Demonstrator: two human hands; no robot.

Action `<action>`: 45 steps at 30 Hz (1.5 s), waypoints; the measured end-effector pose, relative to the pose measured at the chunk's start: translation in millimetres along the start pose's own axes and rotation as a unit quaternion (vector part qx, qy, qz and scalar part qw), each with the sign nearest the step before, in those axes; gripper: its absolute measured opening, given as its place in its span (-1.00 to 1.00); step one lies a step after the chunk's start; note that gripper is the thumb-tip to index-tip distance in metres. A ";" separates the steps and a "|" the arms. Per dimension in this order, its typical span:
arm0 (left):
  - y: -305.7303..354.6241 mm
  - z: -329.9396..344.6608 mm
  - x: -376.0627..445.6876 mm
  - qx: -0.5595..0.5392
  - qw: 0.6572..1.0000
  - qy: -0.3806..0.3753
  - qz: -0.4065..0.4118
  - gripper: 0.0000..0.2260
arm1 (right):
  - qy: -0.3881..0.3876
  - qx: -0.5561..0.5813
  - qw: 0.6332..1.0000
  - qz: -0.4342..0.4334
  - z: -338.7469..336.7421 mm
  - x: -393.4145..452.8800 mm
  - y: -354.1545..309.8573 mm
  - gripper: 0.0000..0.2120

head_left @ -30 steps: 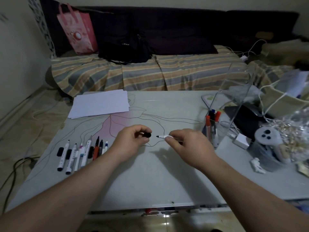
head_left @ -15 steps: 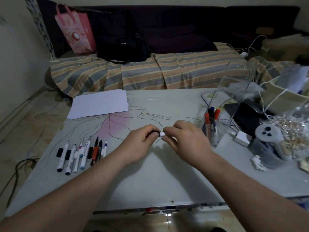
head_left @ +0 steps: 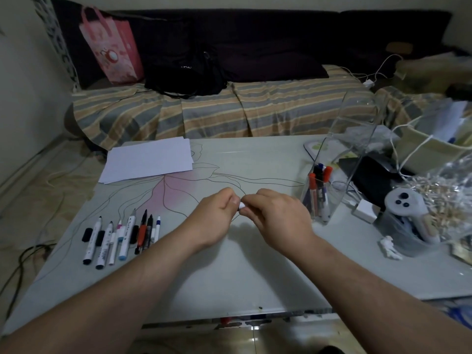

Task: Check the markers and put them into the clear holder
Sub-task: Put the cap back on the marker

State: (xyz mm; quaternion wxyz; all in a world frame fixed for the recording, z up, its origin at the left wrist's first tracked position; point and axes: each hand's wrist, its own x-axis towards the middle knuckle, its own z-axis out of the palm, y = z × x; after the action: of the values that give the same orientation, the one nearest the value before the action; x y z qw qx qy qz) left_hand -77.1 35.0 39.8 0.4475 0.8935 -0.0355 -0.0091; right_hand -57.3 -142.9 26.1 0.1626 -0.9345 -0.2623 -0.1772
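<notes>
Hands meet above grey table (head_left: pixel 229 282): left hand (head_left: pixel 213 215) and right hand (head_left: pixel 277 217) both pinch small white marker (head_left: pixel 241 206) (mostly hidden), near clear plastic holder (head_left: pixel 339 159).

1. A row of markers (head_left: pixel 120 238) is laid out on the table (head_left: pixel 229 277), left side.
2. The clear holder (head_left: pixel 342 175) is stood at the right, with markers inside.
3. Paper (head_left: pixel 148 160) is parked behind the row.
</notes>
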 end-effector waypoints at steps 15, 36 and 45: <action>42.7 61.0 19.7 -0.210 0.978 0.011 0.012 -0.91 | 0.155 0.181 0.953 0.185 -85.7 9.1 65.1 -0.57; 1.3 52.3 10.4 0.080 0.989 -0.118 0.041 -0.86 | 0.028 -0.106 0.962 0.250 -51.9 6.1 114.2 -0.61; -88.6 -39.8 14.7 0.288 0.953 -0.004 -0.095 -0.72 | -0.006 0.002 1.000 0.027 24.3 21.7 -9.3 -0.68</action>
State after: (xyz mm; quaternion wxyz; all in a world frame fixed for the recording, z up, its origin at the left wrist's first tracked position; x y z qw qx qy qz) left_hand -55.6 118.6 -7.0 0.1680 0.9836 0.0470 -0.0447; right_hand -39.1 -116.3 15.6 0.1679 -0.9419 -0.2385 -0.1665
